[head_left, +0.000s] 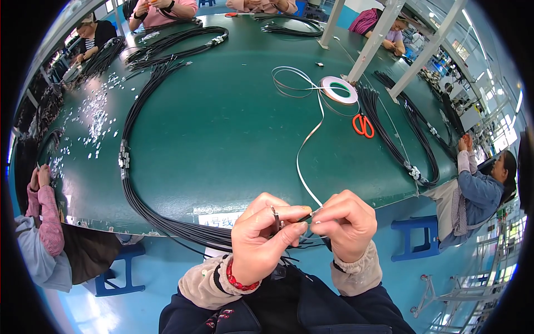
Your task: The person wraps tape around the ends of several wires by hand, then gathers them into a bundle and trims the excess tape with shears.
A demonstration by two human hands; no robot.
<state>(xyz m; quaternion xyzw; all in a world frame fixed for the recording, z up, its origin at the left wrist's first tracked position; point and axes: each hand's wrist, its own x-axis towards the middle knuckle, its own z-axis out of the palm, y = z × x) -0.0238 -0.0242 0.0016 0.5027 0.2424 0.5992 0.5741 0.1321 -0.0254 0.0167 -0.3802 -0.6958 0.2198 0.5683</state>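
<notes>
Close to my body, just past the table's near edge, both hands meet with fingertips almost touching. My left hand (261, 236) pinches the end of a black cable (276, 218), its thumb and forefinger closed. My right hand (347, 225) has thumb and forefinger closed on the end of a narrow white tape (302, 177). That tape trails back over the table to a white roll (340, 90) with a green core. A long bundle of black cables (139, 108), bound with clear ties at its middle, curves from the far left down to my left hand.
Orange-handled scissors (363, 126) lie beside the roll on the green table (233, 122). Small white pieces (94, 119) are scattered at left. More cable bundles (389, 133) lie at right. Metal posts (375, 42) rise from the table. Co-workers sit around it; blue stools (416, 236) stand below.
</notes>
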